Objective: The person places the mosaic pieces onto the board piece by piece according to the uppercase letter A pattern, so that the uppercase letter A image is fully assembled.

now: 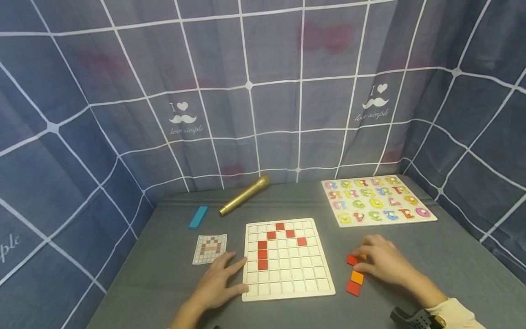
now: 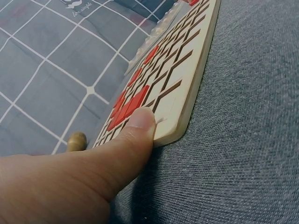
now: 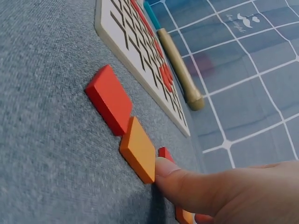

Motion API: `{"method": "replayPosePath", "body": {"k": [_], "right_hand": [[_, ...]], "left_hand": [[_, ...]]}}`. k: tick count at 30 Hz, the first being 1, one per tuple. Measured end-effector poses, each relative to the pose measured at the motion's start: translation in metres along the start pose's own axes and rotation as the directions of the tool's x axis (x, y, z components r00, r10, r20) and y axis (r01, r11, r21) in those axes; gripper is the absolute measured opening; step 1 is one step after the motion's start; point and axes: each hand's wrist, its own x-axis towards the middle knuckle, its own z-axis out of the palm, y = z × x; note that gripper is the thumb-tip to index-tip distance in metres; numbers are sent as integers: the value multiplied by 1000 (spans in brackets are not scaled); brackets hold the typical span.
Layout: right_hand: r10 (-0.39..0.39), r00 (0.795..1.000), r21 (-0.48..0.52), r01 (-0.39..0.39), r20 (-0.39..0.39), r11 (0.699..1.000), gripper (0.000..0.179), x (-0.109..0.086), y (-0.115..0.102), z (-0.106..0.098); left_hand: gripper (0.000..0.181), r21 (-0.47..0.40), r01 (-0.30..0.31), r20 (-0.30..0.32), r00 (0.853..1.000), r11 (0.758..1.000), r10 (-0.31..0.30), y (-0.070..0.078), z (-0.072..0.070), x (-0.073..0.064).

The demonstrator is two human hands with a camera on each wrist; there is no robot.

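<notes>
A pale wooden grid board (image 1: 293,288) lies on the table with several red tiles (image 1: 262,254) set in its squares. My left hand (image 1: 215,283) rests at the board's left edge, fingers spread; in the left wrist view its thumb (image 2: 141,120) touches the board's corner. To the right, my right hand (image 1: 384,260) reaches over loose tiles, thumb and index finger around a red tile (image 1: 351,260) and a partly hidden orange tile (image 1: 363,257). Whether it pinches either is unclear. Nearer me lie another orange tile (image 3: 138,151) and red tile (image 3: 110,100), their corners almost touching.
A small printed pattern card (image 1: 209,249) lies left of the board, below a blue block (image 1: 198,217). Behind the board is a gold microphone-shaped stick (image 1: 244,196). An alphabet puzzle board (image 1: 378,201) occupies the back right. Gridded curtains (image 1: 271,109) hang behind the table.
</notes>
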Motion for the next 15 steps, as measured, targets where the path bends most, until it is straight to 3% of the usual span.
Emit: {"method": "replayPosePath", "body": {"k": [6,15], "right_hand": [[-3,1000,-13,3,-13,1000,25,1,-2,0],[55,997,27,-57,54,998,20,4,-4,-1]], "left_hand": [[74,0,3,3,1000,1000,-3,-1,2,0],[74,1,21,5,1000,1000,-21,-1,2,0]]}}
